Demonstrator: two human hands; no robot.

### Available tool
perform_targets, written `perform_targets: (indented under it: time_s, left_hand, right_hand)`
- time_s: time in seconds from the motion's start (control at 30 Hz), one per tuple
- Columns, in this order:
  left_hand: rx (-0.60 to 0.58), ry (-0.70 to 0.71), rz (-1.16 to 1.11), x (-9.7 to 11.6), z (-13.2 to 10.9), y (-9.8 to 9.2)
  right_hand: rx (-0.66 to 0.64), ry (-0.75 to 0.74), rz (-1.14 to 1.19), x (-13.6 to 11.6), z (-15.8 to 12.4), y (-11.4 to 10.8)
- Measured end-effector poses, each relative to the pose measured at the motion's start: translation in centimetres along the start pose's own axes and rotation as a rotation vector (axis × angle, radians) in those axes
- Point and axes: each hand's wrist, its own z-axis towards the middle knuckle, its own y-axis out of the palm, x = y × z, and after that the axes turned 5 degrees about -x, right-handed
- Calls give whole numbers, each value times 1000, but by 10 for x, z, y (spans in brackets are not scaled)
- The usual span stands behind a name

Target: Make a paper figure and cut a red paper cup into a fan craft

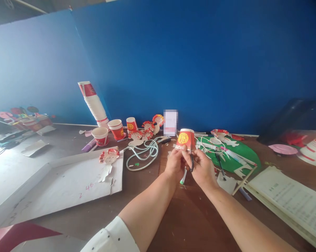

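Over the middle of the brown table, a red paper cup (186,137) with a yellow emblem is held upside down, its lower edge near my fingers. My left hand (175,161) is closed on the cup's lower edge. In my right hand (201,166) is a pair of scissors (191,161) with dark handles; its blades are up against the cup and mostly hidden. Under the hands lies a small white and green tube (183,176). Several cut cup pieces with fringed red rims, such as one cut piece (140,135), lie behind to the left.
A white tray (68,175) holding a cut cup piece lies at left. Behind it lean stacked paper cups (95,105) beside a coiled pale cable (147,164). A green disc (248,154) with markers, an open book (289,196) and red-white cups (315,150) are at right. A blue partition (186,63) closes the back.
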Motion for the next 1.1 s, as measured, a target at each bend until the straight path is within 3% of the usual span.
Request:
perform_targets:
  time_s: [0.3,0.53,0.6,0.73,0.97,1.1]
  left_hand:
    - [-44,-13,-14,0,1,1]
    - [-115,-146,-74,8,0,-1]
    - [-63,-183,-148,12,1,-1]
    - [78,-95,-284,19,4,-3]
    - [80,-11,-295,23,8,-11]
    - [120,-45,-297,24,9,-11]
  right_hand:
    - [-37,3,55,-5,1,-2]
    - [-66,39,112,-12,-1,-7]
    - [-69,50,121,-13,-2,-8]
    - [-88,49,134,-12,-3,-9]
    - [-109,49,168,-12,-4,-7]
    - [-109,64,186,-10,-3,-6]
